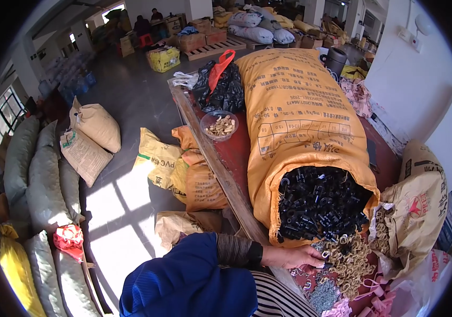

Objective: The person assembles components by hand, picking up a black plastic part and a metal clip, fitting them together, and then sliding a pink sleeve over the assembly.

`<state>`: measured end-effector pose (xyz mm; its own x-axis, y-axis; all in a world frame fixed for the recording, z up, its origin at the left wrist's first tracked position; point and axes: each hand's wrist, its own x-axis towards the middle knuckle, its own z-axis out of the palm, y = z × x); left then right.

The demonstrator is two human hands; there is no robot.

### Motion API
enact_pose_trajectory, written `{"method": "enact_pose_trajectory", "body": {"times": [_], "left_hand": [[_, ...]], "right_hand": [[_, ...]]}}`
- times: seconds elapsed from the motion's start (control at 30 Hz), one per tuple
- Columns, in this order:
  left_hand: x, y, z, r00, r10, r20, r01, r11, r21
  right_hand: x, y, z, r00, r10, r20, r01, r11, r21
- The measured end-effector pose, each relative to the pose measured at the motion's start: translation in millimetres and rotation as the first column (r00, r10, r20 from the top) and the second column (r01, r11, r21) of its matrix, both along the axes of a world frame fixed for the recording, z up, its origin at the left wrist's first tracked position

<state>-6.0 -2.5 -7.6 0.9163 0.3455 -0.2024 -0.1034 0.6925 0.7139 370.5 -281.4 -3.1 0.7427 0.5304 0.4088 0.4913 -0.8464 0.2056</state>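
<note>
Brass-coloured rings [348,259] lie heaped at the near end of the red table [236,153], spilling from a tan sack [418,206] that slumps at the table's right edge. Left hand [297,257] reaches across the near edge, palm down, fingers [318,254] loosely spread, tips touching the left margin of the ring heap; whether anything is pinched between them cannot be told. Sleeve is dark ribbed cuff under blue fabric. Right hand not seen.

Just beyond the rings: black plastic fittings [318,203] packed in the open mouth of a large orange woven sack [294,116], which lies lengthwise down the table, mouth toward the person. A few black pieces have tumbled out to meet the rings.

Near edge, below the hand: small grey metal parts [323,296] in a loose pile, pink plastic pieces [366,293] just beside them to the right.

Left edge of table, mid-length: clear bowl [219,126] holding pale small parts, beside the orange sack. Beyond it, toward the far left corner, a black plastic bag [226,90] with a red bag [219,66] on top.

Floor left of the table: yellow-tan sacks [184,164] leaning against the table's side, grey sacks [41,174] well apart toward the windows.
</note>
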Motion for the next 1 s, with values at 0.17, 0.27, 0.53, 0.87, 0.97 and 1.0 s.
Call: {"method": "enact_pose_trajectory", "body": {"times": [0.17, 0.27, 0.53, 0.87, 0.97, 1.0], "left_hand": [[-1.5, 0.8, 0.0, 1.0, -0.023, -0.015, 0.023, 1.0, 0.0], [-0.4, -0.7, 5.4, 0.999, -0.005, -0.043, 0.005, 1.0, -0.011], [-3.5, -0.6, 2.3, 0.996, 0.008, -0.092, -0.006, 1.0, 0.022], [-7.4, 2.2, 7.0, 0.995, 0.045, -0.094, -0.047, 0.999, -0.018], [-10.3, 7.6, 8.7, 0.992, 0.077, -0.103, -0.08, 0.996, -0.026], [-11.7, 9.9, 7.6, 0.993, 0.076, -0.088, -0.078, 0.997, -0.027]], "right_hand": [[-58.2, 41.2, 55.7, 0.967, -0.052, -0.249, 0.066, 0.997, 0.047], [-59.9, 46.4, 58.2, 0.956, 0.031, -0.291, 0.021, 0.985, 0.171], [-72.6, 64.7, 65.5, 0.838, 0.441, -0.321, -0.143, 0.746, 0.65], [-109.8, 85.2, 97.4, 0.277, 0.949, -0.153, 0.587, -0.041, 0.808], [-109.9, 89.3, 92.1, 0.225, 0.905, -0.362, 0.169, 0.329, 0.929], [-111.9, 94.6, 90.6, 0.224, 0.905, -0.363, 0.17, 0.33, 0.928]]}}
